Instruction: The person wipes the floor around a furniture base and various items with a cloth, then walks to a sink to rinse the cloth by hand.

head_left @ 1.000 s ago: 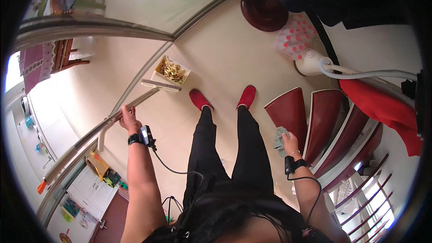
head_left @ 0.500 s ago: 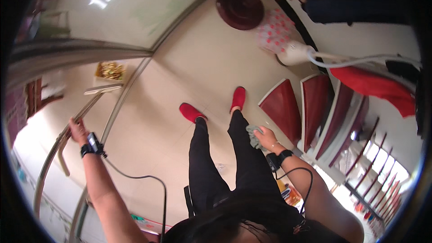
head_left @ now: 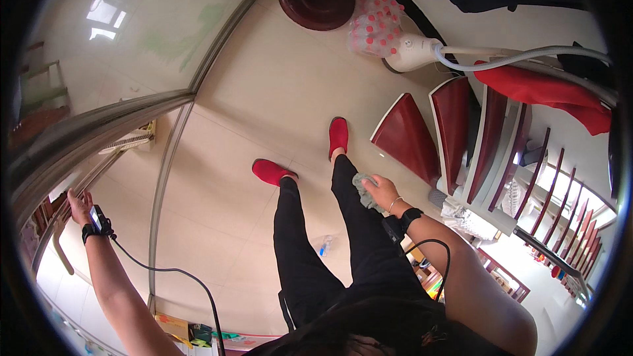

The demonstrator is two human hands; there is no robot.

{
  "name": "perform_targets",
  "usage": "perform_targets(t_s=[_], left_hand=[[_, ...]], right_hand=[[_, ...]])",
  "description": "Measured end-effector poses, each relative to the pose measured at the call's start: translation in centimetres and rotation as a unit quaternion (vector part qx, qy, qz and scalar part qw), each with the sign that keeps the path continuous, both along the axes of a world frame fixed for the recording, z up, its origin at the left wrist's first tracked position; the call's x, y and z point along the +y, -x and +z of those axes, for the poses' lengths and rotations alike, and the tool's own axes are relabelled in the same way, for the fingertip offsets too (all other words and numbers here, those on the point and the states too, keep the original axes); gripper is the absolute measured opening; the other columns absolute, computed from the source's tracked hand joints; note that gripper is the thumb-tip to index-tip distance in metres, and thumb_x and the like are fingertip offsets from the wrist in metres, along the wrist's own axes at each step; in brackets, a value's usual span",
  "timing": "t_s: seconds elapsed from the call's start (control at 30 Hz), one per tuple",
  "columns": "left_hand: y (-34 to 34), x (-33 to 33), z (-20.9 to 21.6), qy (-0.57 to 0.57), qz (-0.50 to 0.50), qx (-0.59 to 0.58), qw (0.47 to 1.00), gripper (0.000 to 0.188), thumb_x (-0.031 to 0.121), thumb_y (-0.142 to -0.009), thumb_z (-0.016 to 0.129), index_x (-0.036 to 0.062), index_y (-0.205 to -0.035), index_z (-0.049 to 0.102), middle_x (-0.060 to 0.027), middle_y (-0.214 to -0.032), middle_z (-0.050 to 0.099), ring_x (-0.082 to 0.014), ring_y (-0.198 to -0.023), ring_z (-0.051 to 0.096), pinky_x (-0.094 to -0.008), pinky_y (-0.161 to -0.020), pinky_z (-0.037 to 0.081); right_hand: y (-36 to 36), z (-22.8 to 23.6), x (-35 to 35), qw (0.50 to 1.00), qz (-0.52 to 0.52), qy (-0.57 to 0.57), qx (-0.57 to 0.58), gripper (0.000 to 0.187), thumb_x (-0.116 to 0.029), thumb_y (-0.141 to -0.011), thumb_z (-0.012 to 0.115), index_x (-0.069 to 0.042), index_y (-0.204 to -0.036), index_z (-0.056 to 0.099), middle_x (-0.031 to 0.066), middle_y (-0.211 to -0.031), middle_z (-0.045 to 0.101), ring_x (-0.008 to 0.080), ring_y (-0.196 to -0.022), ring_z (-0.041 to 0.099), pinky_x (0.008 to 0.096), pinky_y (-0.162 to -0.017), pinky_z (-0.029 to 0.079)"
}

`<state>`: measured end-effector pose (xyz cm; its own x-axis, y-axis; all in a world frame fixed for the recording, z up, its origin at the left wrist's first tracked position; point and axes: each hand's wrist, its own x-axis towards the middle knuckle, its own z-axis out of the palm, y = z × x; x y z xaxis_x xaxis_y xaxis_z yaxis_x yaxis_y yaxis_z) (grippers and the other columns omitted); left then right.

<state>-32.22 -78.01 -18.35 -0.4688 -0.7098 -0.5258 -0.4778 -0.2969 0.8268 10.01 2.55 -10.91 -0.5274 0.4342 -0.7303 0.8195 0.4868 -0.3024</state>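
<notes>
My left hand (head_left: 80,206) reaches far out to the left and grips the metal frame (head_left: 99,133) of a sliding glass door (head_left: 125,33). A black wrist device with a trailing cable sits on that wrist. At my right thigh, my right hand (head_left: 382,191) is closed around a crumpled grey-green cloth (head_left: 361,186). I stand on a cream tiled floor (head_left: 264,86) in black trousers and red slippers (head_left: 270,171).
Red steps (head_left: 409,135) with a red-spindled railing rise on the right, and a red cloth (head_left: 547,89) hangs over the rail. A dark round stand base (head_left: 316,0), a dotted plastic bag (head_left: 376,26) and a white appliance with a hose (head_left: 415,49) stand ahead. A small bottle (head_left: 323,247) lies on the floor.
My left arm has stretched further to the left along the door frame, and the view has swung. The right hand has kept the cloth by my thigh.
</notes>
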Motion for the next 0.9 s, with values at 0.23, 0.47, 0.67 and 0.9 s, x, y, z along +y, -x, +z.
perform_targets(t_s=[0.23, 0.47, 0.67, 0.9], left_hand=[[-1.9, 3.3, 0.6, -0.07, -0.008, 0.012, 0.997, 0.051, 0.032, -0.096, 0.062, 0.0167, -0.141, 0.043, -0.0049, -0.137, 0.044, -0.0315, -0.117, 0.051, -0.0451, -0.097, 0.054], [-5.4, 3.7, 0.0, -0.106, -0.086, 0.059, 0.989, 0.079, 0.029, -0.094, 0.066, 0.0099, -0.154, 0.019, -0.0044, -0.162, 0.014, -0.0333, -0.137, 0.04, -0.0486, -0.112, 0.042], [-17.5, 19.8, -2.2, -0.118, -0.139, -0.006, 0.983, 0.07, 0.027, -0.097, 0.061, 0.0016, -0.15, 0.023, -0.0156, -0.153, 0.032, -0.0368, -0.13, 0.049, -0.0464, -0.108, 0.044], [-21.5, 41.8, -7.6, -0.125, -0.327, -0.155, 0.924, 0.053, 0.027, -0.099, 0.058, 0.0048, -0.144, 0.042, -0.0098, -0.138, 0.054, -0.0218, -0.11, 0.062, -0.0353, -0.089, 0.051]], right_hand=[[1.7, 1.1, 2.7, 0.995, 0.0, -0.101, -0.008, 0.054, -0.051, -0.084, 0.067, 0.002, -0.079, 0.061, 0.0216, -0.079, 0.062, 0.0375, -0.074, 0.06, 0.043, -0.071, 0.048], [6.9, -0.7, 8.9, 0.979, 0.006, -0.163, 0.119, 0.037, -0.036, -0.081, 0.072, -0.001, -0.083, 0.061, 0.0196, -0.084, 0.062, 0.0398, -0.08, 0.06, 0.0457, -0.072, 0.047], [12.5, -6.9, 16.6, 0.981, 0.008, -0.162, 0.105, 0.036, -0.034, -0.083, 0.071, -0.004, -0.103, 0.065, 0.0199, -0.102, 0.068, 0.0371, -0.095, 0.065, 0.0425, -0.082, 0.051], [22.6, -17.0, 30.4, 0.969, 0.119, -0.207, 0.059, 0.056, -0.029, -0.082, 0.068, -0.011, -0.132, 0.052, 0.0222, -0.119, 0.065, 0.0395, -0.107, 0.063, 0.0441, -0.092, 0.049]])
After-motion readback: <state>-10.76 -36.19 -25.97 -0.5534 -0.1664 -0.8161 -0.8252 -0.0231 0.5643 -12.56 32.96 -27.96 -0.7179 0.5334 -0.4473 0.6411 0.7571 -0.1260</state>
